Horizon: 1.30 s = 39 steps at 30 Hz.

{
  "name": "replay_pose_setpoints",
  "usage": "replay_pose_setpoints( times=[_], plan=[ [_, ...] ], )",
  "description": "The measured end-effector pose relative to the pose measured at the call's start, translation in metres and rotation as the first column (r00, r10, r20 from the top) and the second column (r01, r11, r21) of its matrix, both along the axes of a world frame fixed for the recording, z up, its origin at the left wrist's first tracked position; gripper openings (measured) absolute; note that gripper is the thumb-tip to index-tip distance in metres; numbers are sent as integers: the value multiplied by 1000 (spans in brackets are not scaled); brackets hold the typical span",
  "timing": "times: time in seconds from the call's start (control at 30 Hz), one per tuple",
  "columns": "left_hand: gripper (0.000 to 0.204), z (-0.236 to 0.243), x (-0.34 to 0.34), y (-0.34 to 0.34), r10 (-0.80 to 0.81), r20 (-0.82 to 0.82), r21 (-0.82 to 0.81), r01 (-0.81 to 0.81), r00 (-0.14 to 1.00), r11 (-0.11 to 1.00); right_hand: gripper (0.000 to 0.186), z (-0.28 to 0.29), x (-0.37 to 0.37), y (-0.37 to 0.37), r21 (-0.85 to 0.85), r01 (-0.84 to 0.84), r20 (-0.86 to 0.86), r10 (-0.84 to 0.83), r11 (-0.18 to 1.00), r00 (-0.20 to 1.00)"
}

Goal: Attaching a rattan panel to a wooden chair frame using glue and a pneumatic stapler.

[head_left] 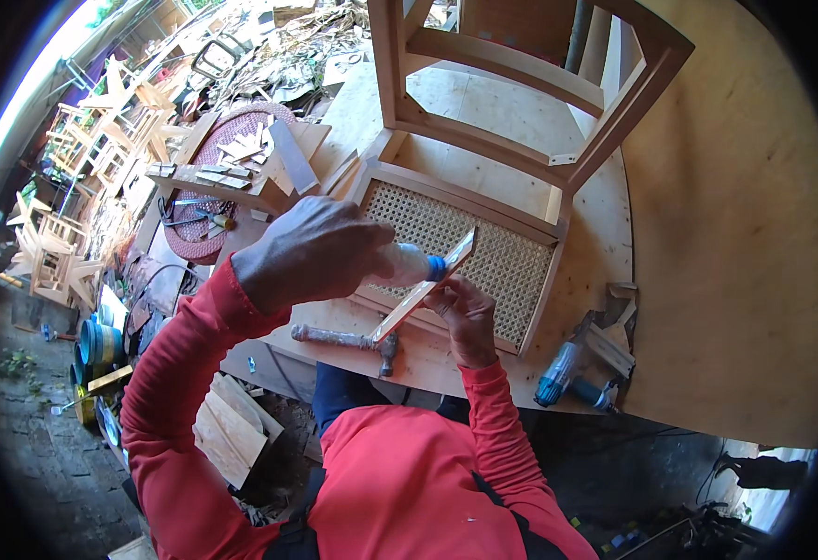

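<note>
My left hand [320, 252] is closed around a whitish squeeze bottle [399, 266] with a blue cap, tipped over so that its cap end meets a thin wooden strip [399, 313]. That strip is pinched in my right hand [468, 315] and slants up to the right. Whether anything flows from the bottle is too small to tell. Below both hands lies a wooden chair frame [558, 201] with a woven cane panel [511, 257] in its seat. A hammer [343, 338] rests on the table close to my body, under the strip's lower end.
A drill with a teal body [558, 373] lies at the table's right front, beside wood offcuts [614, 341]. Thin wood pieces [241, 149] and a long strip [292, 154] sit on a red round stool [194, 238] at the left. Buckets [101, 341] stand on the ground there.
</note>
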<state>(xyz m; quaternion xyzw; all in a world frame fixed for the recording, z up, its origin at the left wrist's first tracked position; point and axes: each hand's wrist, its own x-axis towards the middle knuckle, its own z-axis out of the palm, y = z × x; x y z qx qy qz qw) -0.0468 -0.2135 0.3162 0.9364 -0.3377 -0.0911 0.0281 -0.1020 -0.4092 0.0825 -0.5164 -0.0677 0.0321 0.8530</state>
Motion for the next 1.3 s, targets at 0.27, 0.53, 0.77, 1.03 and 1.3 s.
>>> replay_pose_setpoints(
  times=[0.27,0.53,0.77,1.03,1.3],
  plan=[
    [14,9,-15,13,-10,25,41,9,1000,999,25,-4,5,-7,149,7,-55,1,989,998],
    [14,-3,-15,15,7,-28,82,-5,1000,997,25,-8,7,-5,111,-9,0,9,994,1000],
    [14,-16,-19,20,-24,5,53,23,1000,998,21,-1,6,-5,57,14,5,-14,998,1000],
    [18,-13,-29,37,-24,-22,34,25,999,999,21,0,10,-10,144,60,-65,-51,988,997],
    [18,-38,-36,40,-36,-74,105,44,997,994,22,-3,9,-9,144,37,-29,-33,989,999]
  ],
)
